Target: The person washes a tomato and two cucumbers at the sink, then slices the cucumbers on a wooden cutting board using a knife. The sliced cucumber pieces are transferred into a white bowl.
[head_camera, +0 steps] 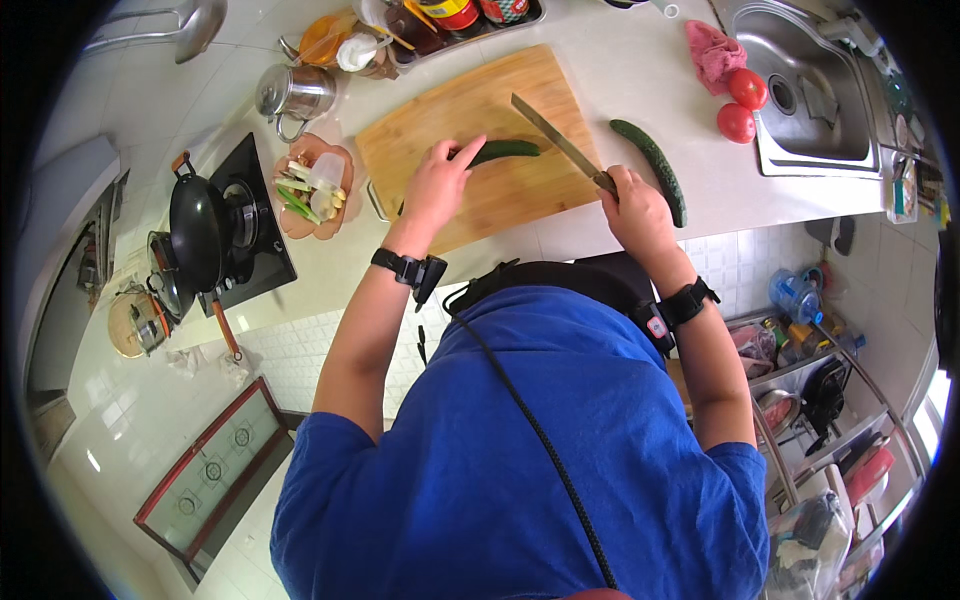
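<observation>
A wooden cutting board (517, 184) lies on the countertop before me. On it rests a green cucumber (507, 149), its left part covered by my left hand (442, 176), whose fingers lie over it. My right hand (634, 206) grips the handle of a kitchen knife (559, 140) at the board's right edge. The blade slants up and left over the board, to the right of the cucumber and apart from it. A second cucumber (654, 165) lies on the counter, just right of the knife hand.
Two tomatoes (736, 123) and a pink cloth (713, 56) sit beside the steel sink (847, 150). Left of the board are a bowl (336, 159) with cut scallions, a metal pitcher (300, 91) and a black wok (196, 232) by the stove. Bottles (450, 15) stand in a tray behind.
</observation>
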`<state>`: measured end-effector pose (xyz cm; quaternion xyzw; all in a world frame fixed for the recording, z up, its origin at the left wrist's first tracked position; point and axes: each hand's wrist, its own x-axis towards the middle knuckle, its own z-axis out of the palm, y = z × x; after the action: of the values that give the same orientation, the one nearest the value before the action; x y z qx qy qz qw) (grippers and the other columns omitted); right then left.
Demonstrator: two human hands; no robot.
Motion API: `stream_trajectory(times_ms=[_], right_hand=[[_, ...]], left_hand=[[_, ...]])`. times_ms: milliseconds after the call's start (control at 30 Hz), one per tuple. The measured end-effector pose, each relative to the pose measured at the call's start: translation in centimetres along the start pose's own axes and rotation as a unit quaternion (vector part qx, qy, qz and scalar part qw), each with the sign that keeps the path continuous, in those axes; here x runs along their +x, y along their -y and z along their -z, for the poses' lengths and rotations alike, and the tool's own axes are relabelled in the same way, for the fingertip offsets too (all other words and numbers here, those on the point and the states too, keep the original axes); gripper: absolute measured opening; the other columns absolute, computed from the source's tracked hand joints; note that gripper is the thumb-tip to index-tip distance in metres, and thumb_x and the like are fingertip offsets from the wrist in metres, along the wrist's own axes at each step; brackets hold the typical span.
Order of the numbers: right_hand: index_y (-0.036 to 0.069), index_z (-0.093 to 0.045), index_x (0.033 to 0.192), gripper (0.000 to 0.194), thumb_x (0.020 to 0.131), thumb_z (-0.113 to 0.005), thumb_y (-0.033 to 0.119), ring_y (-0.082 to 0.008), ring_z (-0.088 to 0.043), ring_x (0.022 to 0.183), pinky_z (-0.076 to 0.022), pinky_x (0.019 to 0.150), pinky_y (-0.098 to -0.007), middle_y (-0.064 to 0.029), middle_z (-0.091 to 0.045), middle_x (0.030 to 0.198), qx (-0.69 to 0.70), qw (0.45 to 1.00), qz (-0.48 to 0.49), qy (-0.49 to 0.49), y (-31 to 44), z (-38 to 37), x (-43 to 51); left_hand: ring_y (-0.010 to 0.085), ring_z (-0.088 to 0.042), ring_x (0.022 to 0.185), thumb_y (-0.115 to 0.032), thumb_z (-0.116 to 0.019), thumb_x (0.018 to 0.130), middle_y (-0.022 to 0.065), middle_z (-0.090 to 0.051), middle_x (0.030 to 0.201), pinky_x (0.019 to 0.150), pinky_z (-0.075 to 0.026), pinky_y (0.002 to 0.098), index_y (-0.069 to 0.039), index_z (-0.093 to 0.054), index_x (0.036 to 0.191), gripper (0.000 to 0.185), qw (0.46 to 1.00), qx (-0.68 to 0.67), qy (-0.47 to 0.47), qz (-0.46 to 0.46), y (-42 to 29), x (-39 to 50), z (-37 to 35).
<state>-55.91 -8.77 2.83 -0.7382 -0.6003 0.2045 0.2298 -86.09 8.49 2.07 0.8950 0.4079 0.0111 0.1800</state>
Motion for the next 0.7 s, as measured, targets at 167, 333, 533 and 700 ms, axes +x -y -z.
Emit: stream_trajectory(times_ms=[167, 333, 533, 700], right_hand=[[0.007, -0.057, 0.119, 0.026, 0.101, -0.068, 0.021, -0.0438, -0.071, 0.081, -0.0567, 0.071, -0.0535, -0.0212, -0.072, 0.095, 0.007, 0.999, -0.044, -0.004, 2.1, -1.4, 0.0], [0.008, -0.057, 0.127, 0.033, 0.099, -0.069, 0.020, -0.0450, -0.071, 0.085, -0.0562, 0.073, -0.0543, -0.0227, -0.073, 0.100, 0.029, 0.995, -0.087, 0.026, 3.7, -1.5, 0.4], [0.007, -0.059, 0.126, 0.033, 0.097, -0.071, 0.017, -0.0463, -0.070, 0.087, -0.0547, 0.073, -0.0539, -0.0247, -0.071, 0.095, 0.051, 0.997, -0.064, 0.012, 2.4, -2.6, 1.4], [0.008, -0.060, 0.125, 0.032, 0.095, -0.070, 0.013, -0.0460, -0.070, 0.087, -0.0543, 0.073, -0.0529, -0.0236, -0.071, 0.095, 0.051, 0.998, -0.032, 0.016, 2.1, -2.9, 2.1]], left_hand=[[0.0335, -0.064, 0.115, -0.017, -0.075, 0.097, 0.0111, -0.065, 0.127, 0.096, -0.057, 0.0442, -0.026, -0.059, 0.152, 0.058, 0.998, -0.068, -0.016, -0.008, 2.2, 0.0, 0.4], [0.0321, -0.063, 0.114, -0.019, -0.076, 0.096, 0.0083, -0.066, 0.124, 0.097, -0.057, 0.0432, -0.025, -0.063, 0.148, 0.054, 0.998, -0.025, 0.026, -0.050, 3.2, -0.1, 0.4], [0.0311, -0.062, 0.119, -0.018, -0.075, 0.095, 0.0064, -0.066, 0.125, 0.100, -0.056, 0.0433, -0.026, -0.065, 0.146, 0.052, 0.996, -0.010, -0.042, -0.073, 2.1, -0.7, 0.4], [0.0281, -0.062, 0.123, -0.013, -0.071, 0.091, 0.0047, -0.067, 0.127, 0.105, -0.054, 0.0433, -0.022, -0.071, 0.136, 0.045, 0.980, 0.015, -0.104, -0.167, -1.3, -0.6, -0.7]])
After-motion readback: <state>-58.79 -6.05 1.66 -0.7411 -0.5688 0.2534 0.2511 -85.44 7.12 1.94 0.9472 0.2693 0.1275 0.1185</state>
